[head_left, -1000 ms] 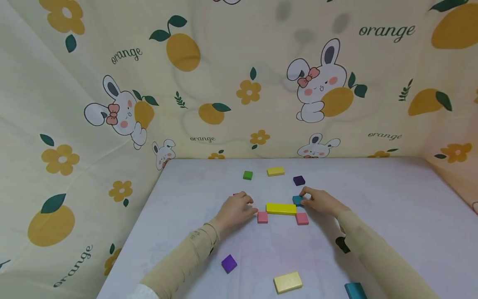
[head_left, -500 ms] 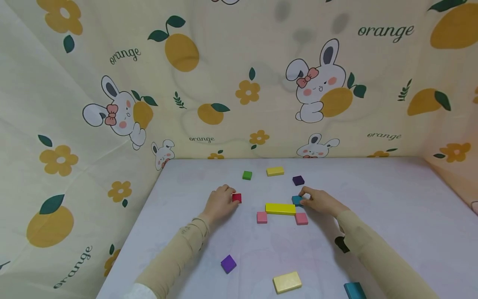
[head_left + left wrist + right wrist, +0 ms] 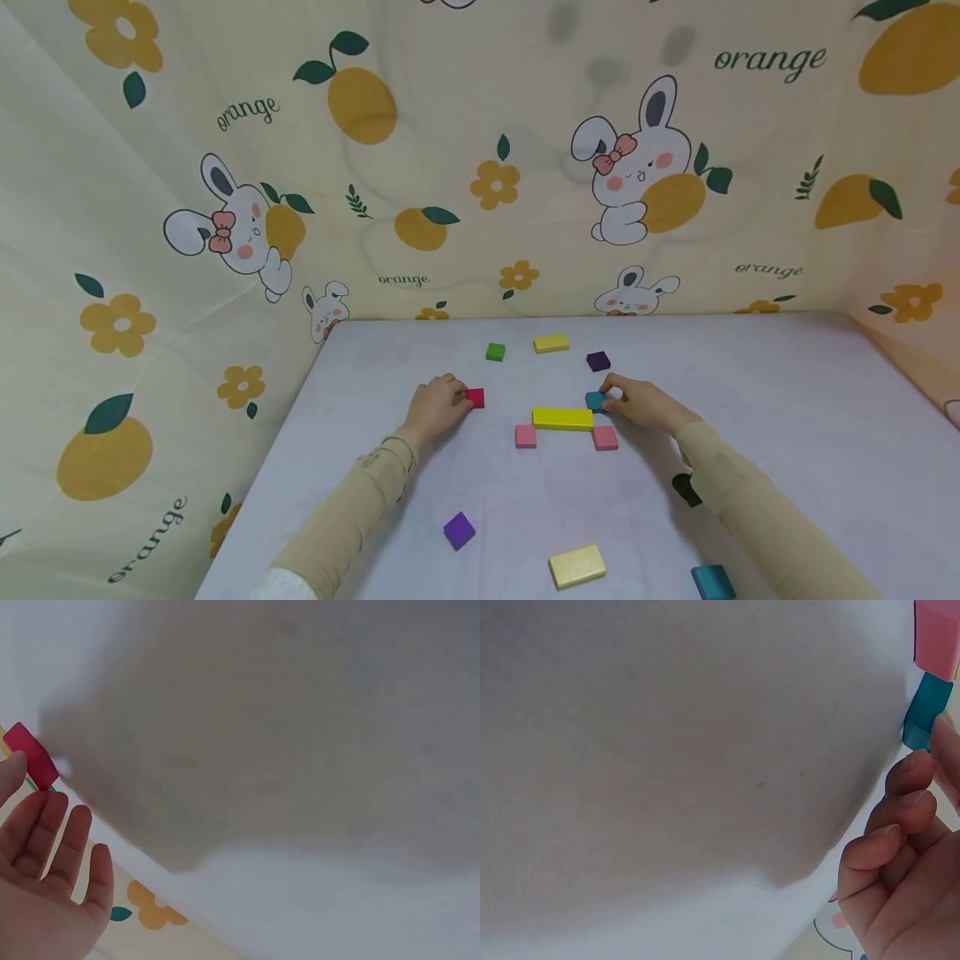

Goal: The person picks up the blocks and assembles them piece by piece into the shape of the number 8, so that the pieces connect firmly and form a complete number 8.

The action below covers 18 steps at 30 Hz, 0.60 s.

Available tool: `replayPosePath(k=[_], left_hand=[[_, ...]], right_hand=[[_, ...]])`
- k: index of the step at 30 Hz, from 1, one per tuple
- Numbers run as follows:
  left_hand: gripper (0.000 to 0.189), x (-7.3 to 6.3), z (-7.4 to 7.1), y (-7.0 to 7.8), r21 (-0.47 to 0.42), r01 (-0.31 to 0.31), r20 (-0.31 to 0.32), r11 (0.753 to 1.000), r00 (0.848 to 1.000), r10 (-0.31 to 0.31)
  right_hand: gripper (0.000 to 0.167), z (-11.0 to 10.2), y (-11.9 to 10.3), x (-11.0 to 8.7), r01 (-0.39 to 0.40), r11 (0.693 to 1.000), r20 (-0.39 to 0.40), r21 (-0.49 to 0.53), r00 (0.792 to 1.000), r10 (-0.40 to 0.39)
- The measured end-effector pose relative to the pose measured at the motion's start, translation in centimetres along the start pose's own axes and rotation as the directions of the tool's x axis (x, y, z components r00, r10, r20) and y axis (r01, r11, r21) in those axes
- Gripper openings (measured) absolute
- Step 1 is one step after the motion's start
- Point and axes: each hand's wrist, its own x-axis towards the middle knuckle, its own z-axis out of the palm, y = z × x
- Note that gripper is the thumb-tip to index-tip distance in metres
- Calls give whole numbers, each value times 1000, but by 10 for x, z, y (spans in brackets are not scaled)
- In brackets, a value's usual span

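My left hand (image 3: 456, 398) lies on the table with its fingertips against a small red block (image 3: 475, 397). In the left wrist view its fingers (image 3: 46, 832) are nearly straight, and one tip touches the red block (image 3: 30, 754). My right hand (image 3: 609, 398) pinches a teal block (image 3: 596, 402) at the right end of a long yellow block (image 3: 562, 418). The right wrist view shows curled fingers (image 3: 900, 810) beside the teal block (image 3: 928, 712). Two pink blocks (image 3: 526, 436) (image 3: 605, 437) sit just in front of the yellow block's ends.
A green block (image 3: 495, 352), a yellow block (image 3: 551, 343) and a dark purple block (image 3: 597, 361) lie further back. Nearer me are a purple block (image 3: 459, 530), a pale yellow block (image 3: 577, 566) and a teal block (image 3: 708, 581). Printed cloth walls enclose the table (image 3: 787, 400).
My left hand moved left from the left pink block to the red block, which is now uncovered. The right hand stayed on the teal block.
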Motion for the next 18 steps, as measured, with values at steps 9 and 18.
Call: replayPosePath(k=[9, 18], left_hand=[[19, 8, -4, 5, -77, 33, 63, 996, 998, -28], [19, 19, 5, 19, -58, 18, 76, 998, 997, -13]], right_hand=[[27, -1, 1, 0, 0, 1000, 3, 1, 1000, 0], [28, -1, 2, 2, -8, 1000, 12, -8, 1000, 8]])
